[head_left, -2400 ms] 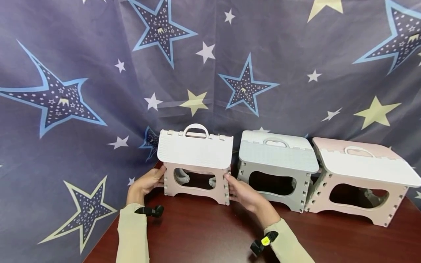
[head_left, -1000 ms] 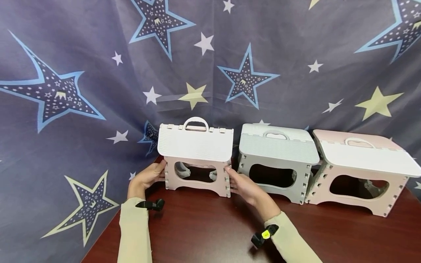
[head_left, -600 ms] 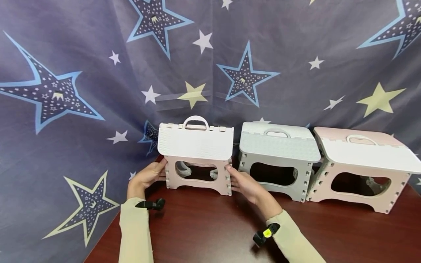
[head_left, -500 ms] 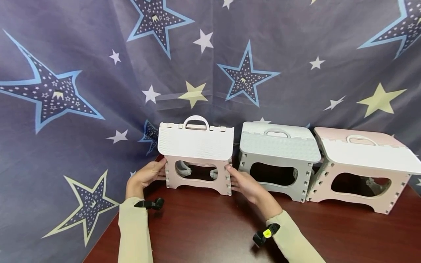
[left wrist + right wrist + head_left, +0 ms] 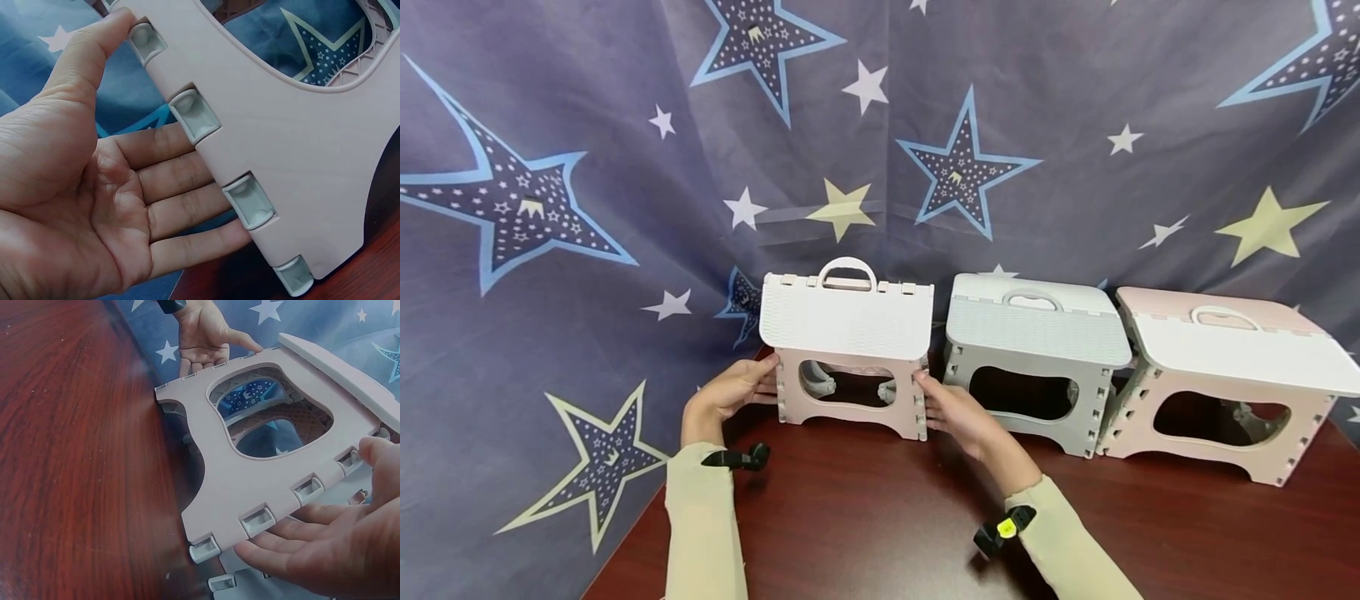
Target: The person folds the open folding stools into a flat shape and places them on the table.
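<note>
A pale pink folding step stool [image 5: 850, 317] with a white top and a raised loop handle stands on the table at the left of a row. Its visible top panel slopes down towards me; its rear half is hidden. My left hand [image 5: 733, 392] touches the left side, thumb at the front edge and straight fingers reaching behind the front panel, as the left wrist view shows. On the right side, my right hand [image 5: 958, 417] lies the same way, its thumb on the corner and its extended fingers against the side. In the right wrist view both hands flank the stool's front panel [image 5: 262, 481].
Just right of my right hand stands a grey-green folding stool [image 5: 1037, 337], followed by a pink one with a white front top half [image 5: 1240, 354]. Both have flatter tops. A starry curtain [image 5: 820, 158] hangs close behind and at the left. The table [image 5: 865, 517] is dark red wood.
The head view has tilted slightly downward, so everything sits a little higher in it. Both hands keep their places at the sides of the stool, which stays where it was.
</note>
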Demonstrator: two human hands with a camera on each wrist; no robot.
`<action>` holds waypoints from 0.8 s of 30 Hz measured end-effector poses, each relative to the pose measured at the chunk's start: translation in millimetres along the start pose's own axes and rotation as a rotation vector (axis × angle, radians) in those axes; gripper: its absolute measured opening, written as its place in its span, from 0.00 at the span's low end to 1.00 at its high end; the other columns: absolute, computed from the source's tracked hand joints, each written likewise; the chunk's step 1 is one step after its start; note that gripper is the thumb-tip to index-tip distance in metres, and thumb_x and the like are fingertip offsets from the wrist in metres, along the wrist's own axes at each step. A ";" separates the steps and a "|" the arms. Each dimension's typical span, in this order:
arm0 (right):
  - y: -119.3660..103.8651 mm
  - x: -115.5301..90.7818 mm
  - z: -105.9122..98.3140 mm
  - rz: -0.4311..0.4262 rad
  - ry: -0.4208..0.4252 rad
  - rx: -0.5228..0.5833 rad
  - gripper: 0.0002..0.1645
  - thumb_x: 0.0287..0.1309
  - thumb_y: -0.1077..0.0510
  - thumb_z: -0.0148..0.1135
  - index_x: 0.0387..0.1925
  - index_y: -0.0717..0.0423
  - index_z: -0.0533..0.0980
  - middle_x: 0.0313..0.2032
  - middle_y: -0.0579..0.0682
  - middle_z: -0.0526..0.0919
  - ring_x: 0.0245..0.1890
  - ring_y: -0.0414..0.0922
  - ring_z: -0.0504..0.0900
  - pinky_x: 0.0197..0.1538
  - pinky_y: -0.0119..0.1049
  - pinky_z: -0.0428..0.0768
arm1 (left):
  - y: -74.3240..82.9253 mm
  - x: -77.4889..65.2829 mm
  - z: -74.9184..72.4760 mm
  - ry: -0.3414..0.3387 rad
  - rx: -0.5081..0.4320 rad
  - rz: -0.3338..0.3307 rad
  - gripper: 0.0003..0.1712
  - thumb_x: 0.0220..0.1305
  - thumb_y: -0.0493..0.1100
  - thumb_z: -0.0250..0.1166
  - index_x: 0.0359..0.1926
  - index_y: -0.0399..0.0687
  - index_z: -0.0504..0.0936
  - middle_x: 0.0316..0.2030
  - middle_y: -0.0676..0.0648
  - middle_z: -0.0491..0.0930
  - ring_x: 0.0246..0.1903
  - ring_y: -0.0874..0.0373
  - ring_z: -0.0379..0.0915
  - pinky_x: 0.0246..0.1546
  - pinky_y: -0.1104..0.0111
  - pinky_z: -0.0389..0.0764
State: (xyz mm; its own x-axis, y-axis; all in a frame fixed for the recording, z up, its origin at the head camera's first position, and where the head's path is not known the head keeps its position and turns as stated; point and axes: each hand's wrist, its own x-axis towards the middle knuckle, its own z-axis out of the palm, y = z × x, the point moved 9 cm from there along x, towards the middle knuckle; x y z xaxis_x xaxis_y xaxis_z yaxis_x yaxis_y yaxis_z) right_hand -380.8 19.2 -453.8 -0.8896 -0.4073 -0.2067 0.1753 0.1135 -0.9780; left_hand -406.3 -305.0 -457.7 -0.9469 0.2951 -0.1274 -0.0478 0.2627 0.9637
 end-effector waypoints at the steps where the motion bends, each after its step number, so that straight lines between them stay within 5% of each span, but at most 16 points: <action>1: -0.4 0.0 0.1 -0.004 0.002 -0.001 0.45 0.76 0.38 0.46 0.73 0.72 0.59 0.70 0.77 0.63 0.72 0.66 0.66 0.74 0.58 0.66 | -0.1 0.5 -0.3 0.005 -0.003 0.000 0.40 0.81 0.59 0.46 0.62 0.18 0.71 0.46 0.49 0.87 0.45 0.60 0.84 0.53 0.59 0.85; 11: 0.7 -1.1 2.4 -0.008 -0.003 0.028 0.45 0.76 0.39 0.47 0.73 0.72 0.58 0.70 0.77 0.61 0.72 0.67 0.65 0.75 0.59 0.64 | -2.5 2.1 -2.1 0.028 -0.032 -0.005 0.37 0.80 0.59 0.48 0.56 0.23 0.77 0.39 0.54 0.87 0.42 0.60 0.85 0.49 0.62 0.86; 24: -1.1 -2.6 0.2 0.006 -0.050 0.028 0.44 0.76 0.40 0.48 0.73 0.72 0.58 0.70 0.77 0.61 0.70 0.67 0.66 0.72 0.60 0.68 | 1.9 -5.2 2.9 -0.057 -0.049 0.025 0.34 0.80 0.60 0.47 0.51 0.31 0.81 0.38 0.57 0.88 0.42 0.62 0.85 0.46 0.64 0.86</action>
State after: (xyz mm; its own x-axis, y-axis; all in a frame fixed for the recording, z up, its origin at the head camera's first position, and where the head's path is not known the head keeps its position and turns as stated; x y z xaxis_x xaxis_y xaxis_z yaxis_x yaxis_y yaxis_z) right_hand -378.6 20.0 -452.2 -0.8665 -0.4515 -0.2129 0.1927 0.0907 -0.9770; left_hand -400.5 -303.4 -455.9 -0.9286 0.3529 -0.1147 -0.0410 0.2096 0.9769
